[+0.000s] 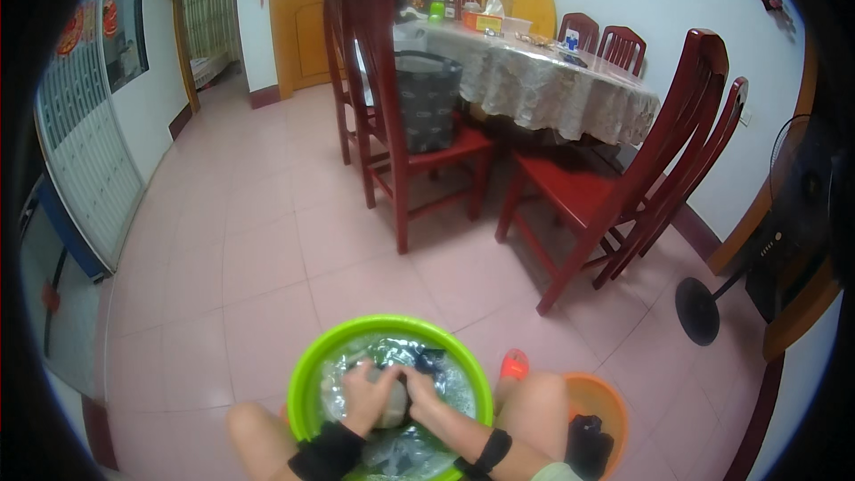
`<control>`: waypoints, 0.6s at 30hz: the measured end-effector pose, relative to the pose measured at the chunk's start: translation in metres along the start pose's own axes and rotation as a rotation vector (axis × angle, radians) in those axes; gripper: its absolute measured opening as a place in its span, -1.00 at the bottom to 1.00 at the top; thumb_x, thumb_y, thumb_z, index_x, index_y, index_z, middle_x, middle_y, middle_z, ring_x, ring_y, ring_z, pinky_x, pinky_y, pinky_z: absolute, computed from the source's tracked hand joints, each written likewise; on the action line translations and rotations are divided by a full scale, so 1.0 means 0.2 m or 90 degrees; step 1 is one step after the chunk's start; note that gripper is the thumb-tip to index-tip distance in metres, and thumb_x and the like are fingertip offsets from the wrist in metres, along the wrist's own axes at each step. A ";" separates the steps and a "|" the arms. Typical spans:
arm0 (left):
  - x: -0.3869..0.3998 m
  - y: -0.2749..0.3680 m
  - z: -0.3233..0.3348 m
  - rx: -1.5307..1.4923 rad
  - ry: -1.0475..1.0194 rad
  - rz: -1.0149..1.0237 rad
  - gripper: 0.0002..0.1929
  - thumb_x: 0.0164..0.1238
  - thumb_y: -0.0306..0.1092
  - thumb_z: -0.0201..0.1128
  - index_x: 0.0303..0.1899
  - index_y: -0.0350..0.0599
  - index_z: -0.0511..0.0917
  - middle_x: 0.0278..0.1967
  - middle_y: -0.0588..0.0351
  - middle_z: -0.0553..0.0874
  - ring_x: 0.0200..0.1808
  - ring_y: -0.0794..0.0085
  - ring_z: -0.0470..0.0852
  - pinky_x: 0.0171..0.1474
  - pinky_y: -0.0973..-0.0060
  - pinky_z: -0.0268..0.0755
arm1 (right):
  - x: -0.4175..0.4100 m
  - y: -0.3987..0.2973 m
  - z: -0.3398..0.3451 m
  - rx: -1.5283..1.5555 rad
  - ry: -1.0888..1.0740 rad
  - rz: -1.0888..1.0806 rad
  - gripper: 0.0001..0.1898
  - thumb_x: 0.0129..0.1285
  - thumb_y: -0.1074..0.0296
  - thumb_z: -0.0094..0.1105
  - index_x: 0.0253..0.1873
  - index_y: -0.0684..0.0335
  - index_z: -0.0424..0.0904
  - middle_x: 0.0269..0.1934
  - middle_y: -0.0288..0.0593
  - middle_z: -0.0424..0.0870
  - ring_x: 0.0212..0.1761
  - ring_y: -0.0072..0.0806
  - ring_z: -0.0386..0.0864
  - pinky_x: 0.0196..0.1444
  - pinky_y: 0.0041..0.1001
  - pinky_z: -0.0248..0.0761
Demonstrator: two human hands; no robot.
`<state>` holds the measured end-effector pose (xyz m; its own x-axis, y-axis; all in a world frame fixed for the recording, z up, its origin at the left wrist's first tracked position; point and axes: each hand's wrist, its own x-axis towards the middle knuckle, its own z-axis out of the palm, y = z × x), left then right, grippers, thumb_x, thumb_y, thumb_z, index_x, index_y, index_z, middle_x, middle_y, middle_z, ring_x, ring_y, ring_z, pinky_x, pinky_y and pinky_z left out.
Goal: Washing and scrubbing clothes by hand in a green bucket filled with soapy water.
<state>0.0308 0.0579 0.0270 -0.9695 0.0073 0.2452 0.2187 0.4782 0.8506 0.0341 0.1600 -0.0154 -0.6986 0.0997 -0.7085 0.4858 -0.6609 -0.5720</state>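
A green plastic basin (302,354) of soapy water stands on the floor between my knees. Both my hands are over its middle, gripping a wet grey cloth item (394,404) with a dark part. My left hand (366,391) holds it from the left and my right hand (421,391) from the right, the fingertips close together. Dark fabric (431,361) lies in the water behind my hands, and more cloth (401,457) shows below the surface near me. Black bands are around both forearms.
An orange basin (618,401) with black cloth (589,444) stands beside my right knee. Ahead are a red wooden chair (574,184), another chair (444,150) bearing a dark patterned bag (427,103), and a table with a lace cloth (548,90). A black fan's base (698,310) stands at right.
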 end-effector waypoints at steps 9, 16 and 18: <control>0.13 -0.38 -0.11 0.080 -0.237 -0.240 -0.27 -0.01 0.09 0.31 0.03 -0.41 0.38 -0.10 -0.31 0.55 -0.01 0.07 0.53 0.02 0.31 0.36 | 0.02 -0.13 -0.03 -0.565 -0.030 -0.267 -0.59 -0.03 0.19 0.21 -0.10 0.28 0.40 -0.17 -0.01 0.56 -0.07 -0.25 0.52 -0.03 -0.38 0.35; 0.06 -0.47 -0.03 0.341 -0.510 -0.235 -0.12 -0.04 0.18 0.29 0.05 -0.56 0.26 -0.11 -0.34 0.55 -0.03 0.00 0.54 0.04 0.33 0.36 | 0.14 -0.03 -0.09 -1.149 -0.083 -0.155 -0.48 0.05 0.30 0.12 0.11 0.38 0.26 -0.07 0.16 0.53 -0.01 -0.03 0.51 0.00 -0.26 0.39; 0.05 -0.51 0.02 0.441 -0.578 -0.219 -0.15 -0.02 0.19 0.26 0.04 -0.53 0.29 -0.13 -0.31 0.57 -0.05 0.02 0.56 0.02 0.33 0.37 | 0.18 0.01 -0.12 -1.184 -0.106 -0.131 -0.45 0.05 0.27 0.13 0.13 0.40 0.26 -0.04 0.15 0.52 0.00 -0.04 0.50 0.01 -0.27 0.38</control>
<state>-0.0021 0.0118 -0.0593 -0.7505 0.2711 -0.6027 0.0961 0.9471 0.3063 0.0217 0.1800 -0.0519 -0.7942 -0.0770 -0.6027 0.1942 0.9078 -0.3718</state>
